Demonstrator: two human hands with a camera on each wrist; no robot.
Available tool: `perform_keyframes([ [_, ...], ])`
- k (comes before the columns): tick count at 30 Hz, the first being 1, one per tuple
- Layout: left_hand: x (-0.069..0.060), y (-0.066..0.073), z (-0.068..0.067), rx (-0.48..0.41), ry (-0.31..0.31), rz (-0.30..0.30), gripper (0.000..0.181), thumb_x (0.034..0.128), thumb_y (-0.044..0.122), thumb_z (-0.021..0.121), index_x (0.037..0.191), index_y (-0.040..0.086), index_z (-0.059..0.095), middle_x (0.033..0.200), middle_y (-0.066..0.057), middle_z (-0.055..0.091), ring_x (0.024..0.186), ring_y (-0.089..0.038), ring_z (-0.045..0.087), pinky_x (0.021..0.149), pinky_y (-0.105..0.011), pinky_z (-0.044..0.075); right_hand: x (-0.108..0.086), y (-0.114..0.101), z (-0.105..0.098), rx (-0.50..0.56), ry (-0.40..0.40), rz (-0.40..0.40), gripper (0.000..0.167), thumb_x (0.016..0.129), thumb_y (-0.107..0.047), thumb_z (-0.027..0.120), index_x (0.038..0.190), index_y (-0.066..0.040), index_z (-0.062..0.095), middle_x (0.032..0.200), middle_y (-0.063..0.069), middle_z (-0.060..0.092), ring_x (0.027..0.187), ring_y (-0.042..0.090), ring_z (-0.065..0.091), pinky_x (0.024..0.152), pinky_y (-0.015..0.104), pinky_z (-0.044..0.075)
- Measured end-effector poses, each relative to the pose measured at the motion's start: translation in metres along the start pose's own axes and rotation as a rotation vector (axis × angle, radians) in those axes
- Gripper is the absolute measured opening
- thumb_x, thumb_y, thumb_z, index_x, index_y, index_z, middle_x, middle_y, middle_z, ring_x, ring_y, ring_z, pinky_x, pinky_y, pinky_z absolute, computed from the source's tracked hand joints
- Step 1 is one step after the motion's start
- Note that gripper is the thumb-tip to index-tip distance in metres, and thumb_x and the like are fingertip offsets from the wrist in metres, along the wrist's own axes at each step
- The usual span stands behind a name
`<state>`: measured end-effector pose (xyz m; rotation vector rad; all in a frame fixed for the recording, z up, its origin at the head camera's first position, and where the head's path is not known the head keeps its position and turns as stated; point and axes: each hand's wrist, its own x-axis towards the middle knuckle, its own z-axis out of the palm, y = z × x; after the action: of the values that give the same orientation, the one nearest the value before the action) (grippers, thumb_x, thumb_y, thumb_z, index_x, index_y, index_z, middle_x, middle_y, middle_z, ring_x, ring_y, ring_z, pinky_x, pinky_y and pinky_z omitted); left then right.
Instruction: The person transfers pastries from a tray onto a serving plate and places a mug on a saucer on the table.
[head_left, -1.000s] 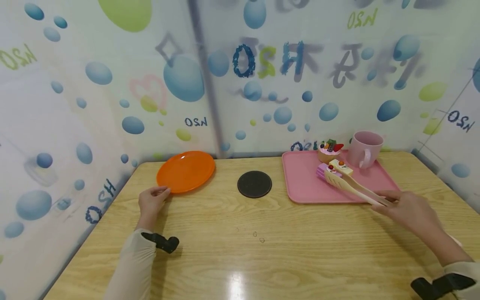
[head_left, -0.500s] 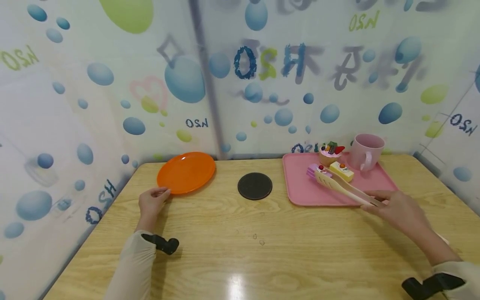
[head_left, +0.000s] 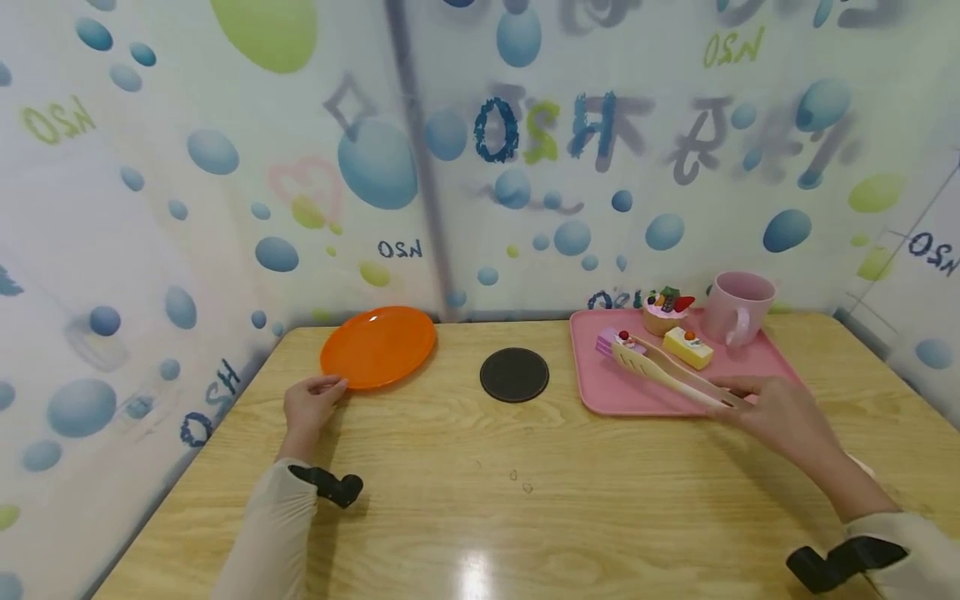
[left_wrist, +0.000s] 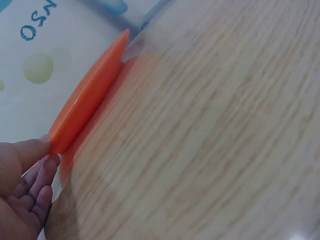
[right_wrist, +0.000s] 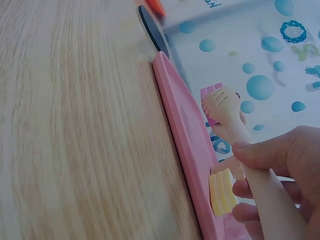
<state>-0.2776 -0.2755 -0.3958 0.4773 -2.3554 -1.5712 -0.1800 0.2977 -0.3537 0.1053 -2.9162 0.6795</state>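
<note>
While the person's left hand (head_left: 309, 408) holds one side of the scene, pinching the near left rim of a round, glossy orange plate (head_left: 378, 346) with the thumb above and fingertips at its underside, the right hand (head_left: 783, 421) is busy across the table. Its thumb and fingers wrap the handles of pale cream tongs with slotted ends (right_wrist: 267, 192), which point toward the far left. From where I stand, the tongs' ends are narrowed on a layered purple toy cake slice topped with a red berry (head_left: 606, 342), and the right wrist view shows that slice raised above a rectangular pink tray with rounded corners (head_left: 600, 392).

On the tray, just right of the tongs' ends, lies a yellow, white-topped toy cake slice with an orange fruit (head_left: 686, 348). Behind it sits a small toy cupcake with pink icing and mixed fruit (head_left: 664, 323), and at the far right stands a pale pink mug (head_left: 731, 304), upright, its handle facing near. Between plate and tray, well apart from both hands, a flat, round black coaster (head_left: 514, 375) rests on the light wood-grain table (head_left: 450, 500). Beyond rises a white wall covering printed with blue and green bubbles (head_left: 480, 242).
</note>
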Motion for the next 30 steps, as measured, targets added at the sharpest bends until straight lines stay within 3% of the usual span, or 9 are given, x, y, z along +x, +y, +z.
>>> perform_keyframes([
  [6,0.003,-0.002,0.001,-0.021,-0.019,0.007,0.034,0.0829,0.01,0.068,0.109,-0.012,0.061,0.065,0.008,0.058,0.059,0.0,0.055,0.055,-0.012,0.045,0.002,-0.005,0.0,-0.018,0.005,-0.007,0.054,0.078,-0.046,0.068,0.111,-0.003,0.066,0.08,0.007,0.066,0.082,0.032,0.055,0.061,0.036,0.038],
  [15,0.003,-0.001,-0.003,-0.013,-0.018,0.009,0.035,0.0836,0.011,0.067,0.11,-0.011,0.061,0.067,0.008,0.059,0.061,0.0,0.055,0.057,-0.012,0.045,0.008,-0.017,0.003,0.035,-0.024,0.018,0.055,0.08,-0.044,0.065,0.113,0.0,0.064,0.089,0.011,0.066,0.082,0.028,0.052,0.057,0.03,0.035],
  [20,-0.001,-0.004,-0.001,-0.02,-0.036,-0.007,0.035,0.0834,0.01,0.067,0.11,-0.012,0.06,0.065,0.008,0.059,0.058,0.0,0.057,0.056,-0.013,0.045,0.009,-0.021,0.006,0.023,-0.039,0.01,0.055,0.08,-0.043,0.066,0.114,0.0,0.063,0.064,0.002,0.055,0.068,0.021,0.047,0.054,0.029,0.032],
  [23,-0.002,-0.005,-0.001,-0.042,-0.027,-0.003,0.034,0.0832,0.008,0.067,0.11,-0.012,0.061,0.064,0.007,0.059,0.057,-0.001,0.059,0.056,-0.013,0.046,0.011,-0.025,0.008,0.009,-0.044,0.004,0.056,0.081,-0.043,0.065,0.115,0.0,0.062,0.059,-0.001,0.045,0.064,0.019,0.044,0.053,0.029,0.03],
  [30,-0.001,-0.003,-0.002,-0.049,-0.025,0.006,0.036,0.0824,0.009,0.068,0.11,-0.013,0.06,0.065,0.006,0.06,0.056,-0.001,0.058,0.055,-0.013,0.046,0.019,-0.034,0.011,0.032,-0.046,-0.002,0.055,0.08,-0.041,0.068,0.114,0.001,0.063,0.075,0.003,0.06,0.069,0.021,0.048,0.052,0.029,0.033],
])
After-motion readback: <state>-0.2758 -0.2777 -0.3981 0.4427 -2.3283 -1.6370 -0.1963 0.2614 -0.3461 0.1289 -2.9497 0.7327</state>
